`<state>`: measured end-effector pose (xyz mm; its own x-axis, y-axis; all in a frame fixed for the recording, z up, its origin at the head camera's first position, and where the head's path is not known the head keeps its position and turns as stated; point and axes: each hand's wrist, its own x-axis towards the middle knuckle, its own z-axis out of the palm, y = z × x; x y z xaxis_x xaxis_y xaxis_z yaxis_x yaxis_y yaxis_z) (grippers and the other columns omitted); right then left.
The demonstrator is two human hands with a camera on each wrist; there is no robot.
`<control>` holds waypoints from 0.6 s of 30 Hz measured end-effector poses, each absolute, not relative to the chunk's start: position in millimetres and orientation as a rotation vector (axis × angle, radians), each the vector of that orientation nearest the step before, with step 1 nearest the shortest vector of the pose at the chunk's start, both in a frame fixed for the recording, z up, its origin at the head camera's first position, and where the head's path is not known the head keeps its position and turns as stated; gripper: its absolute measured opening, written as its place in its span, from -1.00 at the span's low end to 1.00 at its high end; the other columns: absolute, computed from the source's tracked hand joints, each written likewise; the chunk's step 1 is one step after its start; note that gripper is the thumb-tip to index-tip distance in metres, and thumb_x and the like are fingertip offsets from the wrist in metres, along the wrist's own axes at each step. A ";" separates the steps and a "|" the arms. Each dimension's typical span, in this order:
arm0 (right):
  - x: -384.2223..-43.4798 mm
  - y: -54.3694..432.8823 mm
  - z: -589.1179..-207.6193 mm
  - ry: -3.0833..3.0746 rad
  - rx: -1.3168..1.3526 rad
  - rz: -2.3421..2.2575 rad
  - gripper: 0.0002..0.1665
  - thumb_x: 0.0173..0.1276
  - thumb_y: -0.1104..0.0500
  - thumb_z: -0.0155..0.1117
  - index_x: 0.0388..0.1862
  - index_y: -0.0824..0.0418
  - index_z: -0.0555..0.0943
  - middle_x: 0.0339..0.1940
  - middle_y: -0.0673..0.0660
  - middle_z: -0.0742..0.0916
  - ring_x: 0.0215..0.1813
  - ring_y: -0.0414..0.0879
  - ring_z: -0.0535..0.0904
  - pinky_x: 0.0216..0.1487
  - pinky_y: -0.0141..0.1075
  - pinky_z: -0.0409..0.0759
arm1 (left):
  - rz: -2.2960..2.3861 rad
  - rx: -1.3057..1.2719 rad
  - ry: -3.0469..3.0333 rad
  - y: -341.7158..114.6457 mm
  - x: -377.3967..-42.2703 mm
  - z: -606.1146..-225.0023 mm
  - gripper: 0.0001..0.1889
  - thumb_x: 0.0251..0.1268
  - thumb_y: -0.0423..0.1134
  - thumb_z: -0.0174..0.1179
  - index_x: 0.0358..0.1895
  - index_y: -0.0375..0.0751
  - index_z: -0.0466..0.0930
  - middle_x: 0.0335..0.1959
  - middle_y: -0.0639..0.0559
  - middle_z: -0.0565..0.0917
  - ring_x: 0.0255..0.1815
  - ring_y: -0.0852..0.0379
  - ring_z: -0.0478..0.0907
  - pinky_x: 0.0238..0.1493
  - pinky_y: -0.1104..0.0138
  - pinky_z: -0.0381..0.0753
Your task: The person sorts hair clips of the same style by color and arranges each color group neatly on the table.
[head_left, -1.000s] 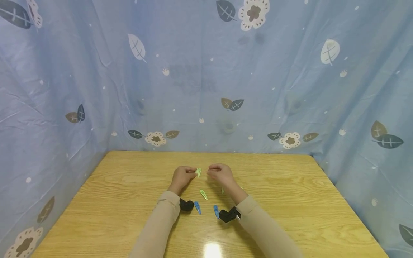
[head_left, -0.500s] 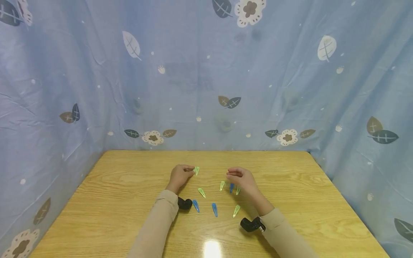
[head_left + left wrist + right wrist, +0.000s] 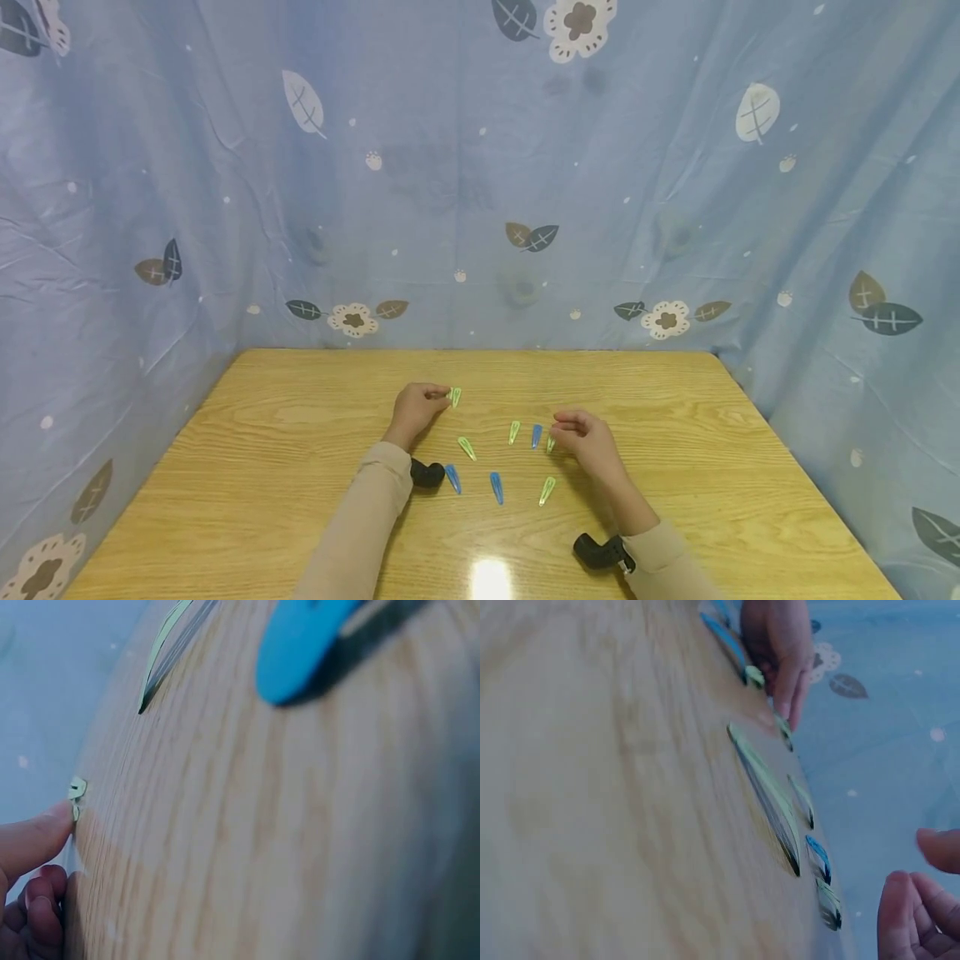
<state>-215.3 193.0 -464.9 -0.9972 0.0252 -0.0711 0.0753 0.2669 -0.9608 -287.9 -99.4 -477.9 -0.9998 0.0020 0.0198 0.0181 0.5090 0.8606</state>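
Observation:
At the far middle of the table, my left hand [image 3: 415, 414] pinches a pale green snap hair clip [image 3: 76, 789] between thumb and fingers. Another green clip [image 3: 456, 397] lies right beside those fingertips. My right hand [image 3: 588, 442] hovers over a green clip [image 3: 551, 443], partly covering it. In the right wrist view, the thumb and fingers of the right hand [image 3: 919, 919] stand apart with nothing between them. Just left of it lie a blue clip [image 3: 536, 436] and a green clip [image 3: 514, 432].
Nearer on the wooden table [image 3: 300, 517] lie a green clip [image 3: 467, 448], two blue clips, one at left [image 3: 453, 478] and one at centre [image 3: 497, 487], and a green clip [image 3: 547, 491]. A blue patterned curtain [image 3: 450, 167] surrounds the table's back and sides.
My right hand has moved away from the left hand, to the right and nearer me, uncovering several clips. The left hand stays at about the same spot.

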 end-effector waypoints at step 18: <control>-212.4 200.2 -483.5 2.670 0.106 -1.716 -0.69 0.19 0.27 0.35 -0.09 0.38 0.61 -0.27 0.15 0.68 -0.29 -0.16 0.58 -0.32 -0.48 0.54 | -1.553 -0.005 -2.714 -99.0 -291.2 -482.6 -0.76 0.20 -0.21 0.29 -0.05 -0.08 0.72 0.02 -0.07 0.67 -0.01 -0.02 0.54 0.01 0.08 0.54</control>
<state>-212.4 200.2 -483.5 -0.9972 0.0742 -0.0077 0.0378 0.4138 -0.9096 -291.2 -99.0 -482.6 -0.9999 -0.0043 0.0140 0.0099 0.5068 0.8620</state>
